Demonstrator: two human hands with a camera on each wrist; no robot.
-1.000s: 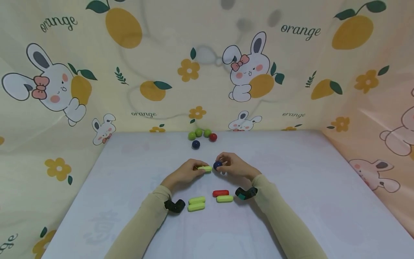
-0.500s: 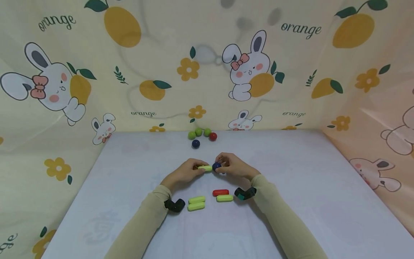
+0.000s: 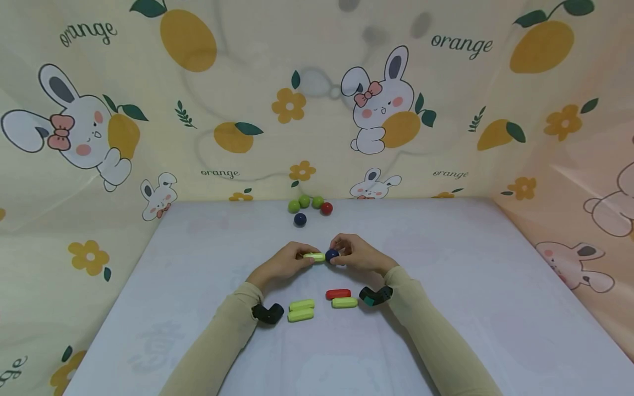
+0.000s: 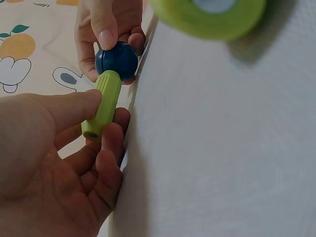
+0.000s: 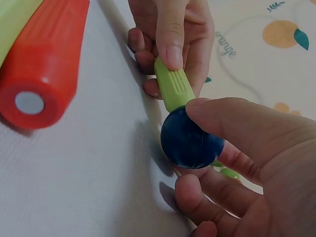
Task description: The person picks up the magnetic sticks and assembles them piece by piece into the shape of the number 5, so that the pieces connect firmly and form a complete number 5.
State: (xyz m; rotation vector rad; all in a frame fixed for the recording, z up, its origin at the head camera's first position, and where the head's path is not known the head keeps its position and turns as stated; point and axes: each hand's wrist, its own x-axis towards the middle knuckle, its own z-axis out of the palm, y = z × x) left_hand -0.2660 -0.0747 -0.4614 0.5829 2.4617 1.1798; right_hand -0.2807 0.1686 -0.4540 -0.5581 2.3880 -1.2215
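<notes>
My left hand (image 3: 283, 263) pinches a light green ribbed rod (image 4: 104, 103) between thumb and fingers, just above the table. Facing it, my right hand (image 3: 362, 254) holds a dark blue ball (image 5: 190, 138) with thumb and fingers. Rod and ball touch, the rod's end meeting the ball's side, as both wrist views show. The rod's near end in the left wrist view has a dark hole. Nearer me lie a red rod (image 3: 338, 294) and a green rod (image 3: 344, 302) side by side, and left of them two more green rods (image 3: 301, 310).
At the table's back sit several green balls (image 3: 304, 201), a red ball (image 3: 326, 208) and another dark blue ball (image 3: 300, 219). In the right wrist view, the red rod (image 5: 42, 64) shows a silvery disc in its end. A printed cloth (image 3: 317, 137) hangs behind the white table (image 3: 446, 286).
My right hand has brought the blue ball slightly left, closing the small gap to the green rod's end. The left hand has stayed nearly still. Since half a second ago little differs.
</notes>
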